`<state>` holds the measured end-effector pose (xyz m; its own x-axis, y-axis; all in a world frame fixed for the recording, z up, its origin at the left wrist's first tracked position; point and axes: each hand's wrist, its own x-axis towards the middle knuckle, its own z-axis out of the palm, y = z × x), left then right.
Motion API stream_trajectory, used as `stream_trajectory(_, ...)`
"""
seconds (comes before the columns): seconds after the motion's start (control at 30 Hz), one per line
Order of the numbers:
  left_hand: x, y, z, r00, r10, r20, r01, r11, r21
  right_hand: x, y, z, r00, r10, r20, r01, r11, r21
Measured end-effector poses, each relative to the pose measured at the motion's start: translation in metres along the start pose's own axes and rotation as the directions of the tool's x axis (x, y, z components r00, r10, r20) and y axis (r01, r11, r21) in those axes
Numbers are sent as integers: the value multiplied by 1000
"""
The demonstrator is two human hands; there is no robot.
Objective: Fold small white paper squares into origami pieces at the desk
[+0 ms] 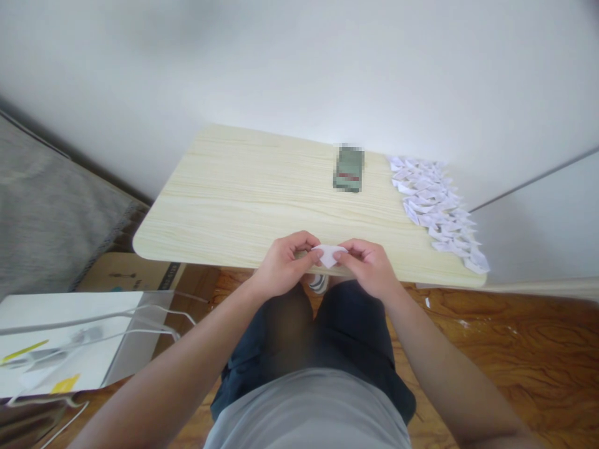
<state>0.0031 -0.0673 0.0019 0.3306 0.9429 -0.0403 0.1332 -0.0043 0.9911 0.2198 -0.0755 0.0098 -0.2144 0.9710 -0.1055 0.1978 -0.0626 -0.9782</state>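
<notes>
A small piece of folded white paper [329,255] is held at the table's front edge, its lower side coming to a point. My left hand [291,259] pinches its left corner between thumb and fingers. On the opposite corner, my right hand [369,263] has the same kind of pinch. To the right, many folded white paper pieces [433,199] lie in crowded rows on the table. What shape each of them has is hard to make out.
The pale wood-grain table [243,187] stands against a white wall. A pixelated green phone-like object [349,168] lies near its back edge. At lower left are a white box [65,330] with cables and a cardboard box [126,271]. Paper scraps dot the wooden floor [515,349].
</notes>
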Motion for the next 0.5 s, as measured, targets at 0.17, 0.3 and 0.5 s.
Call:
stream_trajectory(0.17, 1, -3, -1, 1000, 19, -11, -20, 993, -116, 1, 0, 1, 1000, 18, -17, -16, 995, 94)
stream_trajectory(0.3, 2, -5, -1, 999, 48, -9, -49, 975, -215, 0, 0, 4, 999, -10, -35, 16, 988, 154)
stream_trajectory(0.5, 3, -6, -4, 996, 86, -38, -94, 948, -305, 0, -1, 10, 996, -69, -56, 80, 970, 230)
